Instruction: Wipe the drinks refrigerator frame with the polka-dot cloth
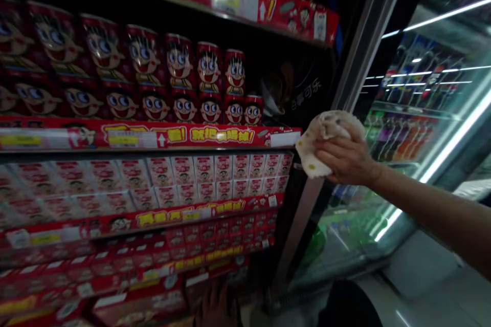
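Beside the fridge door (345, 76), right hand (345, 158) grips a crumpled cloth (326, 137).

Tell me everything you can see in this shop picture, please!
cans: two stacked rows, too many to count, red with a cartoon face, upper shelf on the left.
small cartons: many, pale with red print, shelf below the cans.
red packs: many, blurred, on the lowest shelves.
shelf strips: several, red with yellow lettering, along the shelf edges.
drinks fridge: one, glass door, lit inside, on the right.
bottles: many, mixed colours, blurred behind the glass.
cloth: one, pale with small spots, pressed near the fridge's frame.
right hand: one, gripping the cloth.
left hand: one, low at the bottom edge by the lowest shelf, dark and unclear.
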A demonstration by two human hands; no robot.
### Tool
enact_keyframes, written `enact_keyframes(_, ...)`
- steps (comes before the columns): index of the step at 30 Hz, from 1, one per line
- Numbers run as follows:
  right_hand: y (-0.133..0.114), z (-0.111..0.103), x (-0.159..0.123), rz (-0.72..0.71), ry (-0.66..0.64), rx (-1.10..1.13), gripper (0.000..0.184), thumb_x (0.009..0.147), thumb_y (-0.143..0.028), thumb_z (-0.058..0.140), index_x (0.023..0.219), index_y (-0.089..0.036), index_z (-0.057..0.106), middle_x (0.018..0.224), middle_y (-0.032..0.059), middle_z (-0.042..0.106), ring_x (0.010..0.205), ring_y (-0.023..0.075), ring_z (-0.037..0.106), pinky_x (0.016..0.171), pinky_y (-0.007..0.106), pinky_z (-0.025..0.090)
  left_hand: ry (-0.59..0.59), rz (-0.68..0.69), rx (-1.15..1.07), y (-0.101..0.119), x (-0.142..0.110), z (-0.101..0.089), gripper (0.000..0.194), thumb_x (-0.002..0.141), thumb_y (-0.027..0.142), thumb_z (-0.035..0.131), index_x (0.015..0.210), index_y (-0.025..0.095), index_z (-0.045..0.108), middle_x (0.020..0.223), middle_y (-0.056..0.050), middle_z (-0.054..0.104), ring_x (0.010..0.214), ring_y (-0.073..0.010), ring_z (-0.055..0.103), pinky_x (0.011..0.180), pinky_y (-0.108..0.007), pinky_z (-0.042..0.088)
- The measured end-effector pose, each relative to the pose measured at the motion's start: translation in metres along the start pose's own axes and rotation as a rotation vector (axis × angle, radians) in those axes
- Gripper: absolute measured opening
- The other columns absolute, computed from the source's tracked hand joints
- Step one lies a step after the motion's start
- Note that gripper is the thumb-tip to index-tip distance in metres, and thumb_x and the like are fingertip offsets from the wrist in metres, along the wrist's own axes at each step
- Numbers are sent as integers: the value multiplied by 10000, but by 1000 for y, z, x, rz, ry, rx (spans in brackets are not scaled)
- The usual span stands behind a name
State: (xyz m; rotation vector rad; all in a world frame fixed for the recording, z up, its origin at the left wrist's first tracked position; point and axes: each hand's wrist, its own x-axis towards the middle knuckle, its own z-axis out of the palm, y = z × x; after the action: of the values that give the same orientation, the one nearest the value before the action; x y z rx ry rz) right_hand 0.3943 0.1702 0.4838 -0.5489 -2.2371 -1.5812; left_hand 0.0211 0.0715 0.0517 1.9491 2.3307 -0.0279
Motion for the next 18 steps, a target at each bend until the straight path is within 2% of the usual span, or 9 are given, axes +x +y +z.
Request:
enact_keyframes(1,-30,9,-18,-16,-14,36,275,1060,-432,531,1073,-216,700,1195,76,776,1118,263,669,1334,568,267,-9,21,-9,-1,-2,6,471,1077,347,471,1530,350,596,1708,-8,455,1600,-259,383,1316,-516,359)
enact_keyframes(2,-61,19,-36,-22,-27,69,261,1047,-406,546,1076,-210,715,1195,82,776,1116,259,665,1328,556,280,16,43,-47,-3,-4,12,483,1080,332,433,1530,319,605,1718,-18,441,1601,-265,380,1311,-498,361)
enact_keyframes(5,-158,44,-87,-26,-149,202,244,1016,-340,580,1091,-184,751,1175,111,766,1100,268,647,1309,530,290,97,95,-181,-6,-14,24,487,1053,380,490,1502,248,625,1701,-89,455,1576,-331,387,1273,-535,388)
enact_keyframes(8,-256,62,-130,-75,-403,416,312,1015,-283,565,1201,-121,757,1135,148,743,1117,308,628,1300,554,271,116,87,-261,-9,-22,33,517,1030,409,544,1514,238,605,1711,-114,430,1560,-367,379,1259,-566,390)
enact_keyframes(11,-341,72,-158,-73,-703,650,382,1009,-226,538,1301,-66,726,1151,176,717,1192,341,605,1324,580,223,113,68,-300,-14,-28,39,539,1024,427,555,1526,232,588,1723,-115,409,1579,-384,336,1269,-589,371)
enact_keyframes(14,-408,81,-176,-36,-969,796,367,1003,-199,510,1252,-49,733,1154,204,706,1224,356,594,1331,606,222,101,39,-323,-19,-31,41,545,1024,436,556,1530,237,574,1715,-119,417,1585,-380,323,1264,-596,372)
enact_keyframes(16,-443,92,-186,-31,-1053,836,342,999,-172,488,1182,-49,750,1134,217,711,1190,356,611,1303,618,277,83,19,-328,-22,-29,41,537,1022,434,557,1525,245,571,1709,-113,423,1579,-378,330,1251,-594,385)
enact_keyframes(18,-474,105,-195,-33,-1083,861,338,987,-133,472,1139,-55,763,1135,227,721,1183,362,623,1277,650,303,65,9,-326,-24,-26,40,528,1023,433,556,1518,250,571,1704,-106,428,1576,-375,329,1243,-587,390)
